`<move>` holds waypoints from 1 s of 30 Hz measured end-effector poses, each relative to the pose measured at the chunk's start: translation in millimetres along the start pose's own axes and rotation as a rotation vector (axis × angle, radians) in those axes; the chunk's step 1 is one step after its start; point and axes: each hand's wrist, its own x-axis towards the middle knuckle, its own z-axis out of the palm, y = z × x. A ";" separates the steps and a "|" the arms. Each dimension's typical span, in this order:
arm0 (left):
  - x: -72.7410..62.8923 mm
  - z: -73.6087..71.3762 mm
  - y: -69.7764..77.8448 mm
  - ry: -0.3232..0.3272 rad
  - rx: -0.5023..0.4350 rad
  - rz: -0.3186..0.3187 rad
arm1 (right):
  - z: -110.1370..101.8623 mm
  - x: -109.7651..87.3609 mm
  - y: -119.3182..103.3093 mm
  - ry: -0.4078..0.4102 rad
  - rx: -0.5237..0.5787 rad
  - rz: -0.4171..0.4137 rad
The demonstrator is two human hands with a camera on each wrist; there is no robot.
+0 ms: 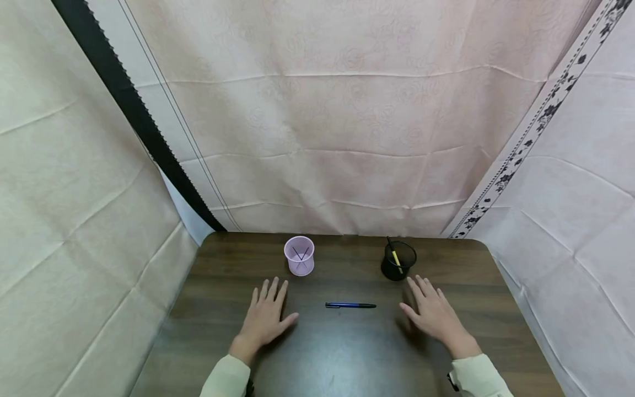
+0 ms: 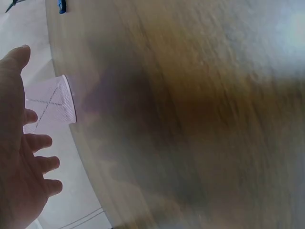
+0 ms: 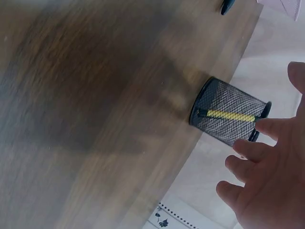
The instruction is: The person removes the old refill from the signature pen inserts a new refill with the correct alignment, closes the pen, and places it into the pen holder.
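Note:
My left hand (image 1: 264, 318) is over the left side of the table, fingers spread and holding nothing. Just beyond its fingertips stands a light purple mesh pen cup (image 1: 300, 256), which also shows behind the fingers in the left wrist view. My right hand (image 1: 435, 312) is spread the same way on the right, its fingertips near a black mesh pen cup (image 1: 392, 270). A black and yellow pen (image 3: 231, 115) leans inside that black cup. Between the two hands a blue and black pen (image 1: 350, 305) lies crosswise on the table.
The dark wooden table (image 1: 337, 353) has rounded far corners. Pale cloth (image 1: 322, 110) hangs behind it and on both sides, with a black strip (image 1: 144, 121) at the left and a floral border (image 1: 536, 127) at the right.

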 end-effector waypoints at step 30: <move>16.2 3.8 34.4 0.016 0.027 0.177 | 18.6 18.7 -41.8 0.082 -0.011 -0.197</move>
